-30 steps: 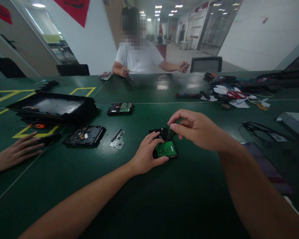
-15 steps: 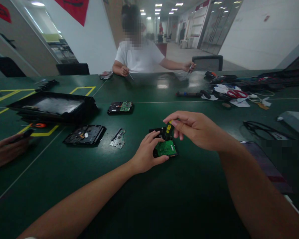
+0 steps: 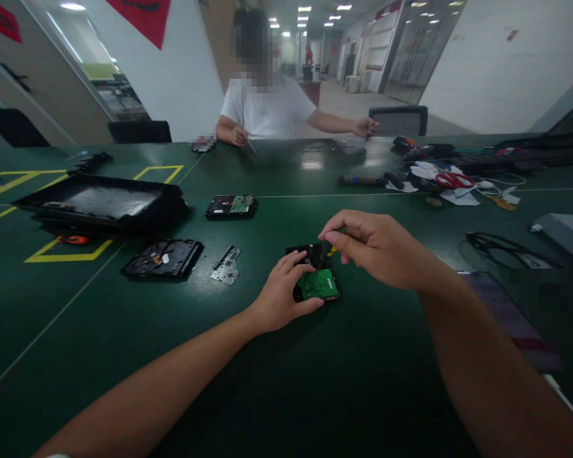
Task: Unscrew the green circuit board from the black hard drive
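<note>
A hard drive with a green circuit board (image 3: 321, 284) lies on the dark green table in front of me. My left hand (image 3: 282, 289) rests on its left side, fingers spread over the edges and thumb along the near edge. Above the far right corner of the drive, my right hand (image 3: 370, 248) pinches a small yellow and black screwdriver (image 3: 332, 250), mostly hidden behind the fingers. A loose circuit board (image 3: 227, 265) is left of my left hand. Farther left sits a black drive casing (image 3: 163, 259), and another drive (image 3: 231, 207) lies beyond.
Stacked black trays (image 3: 105, 202) stand at the left, an orange tool beside them. Across the table a person (image 3: 272, 111) holds thin tools. Red scissors (image 3: 454, 180), cables and papers lie far right; a dark tablet (image 3: 509, 318) is under my right forearm.
My right hand has shifted slightly right, and its fingers now cover more of the screwdriver. The other person's hand at the left edge has gone from view. My left hand has stayed in place.
</note>
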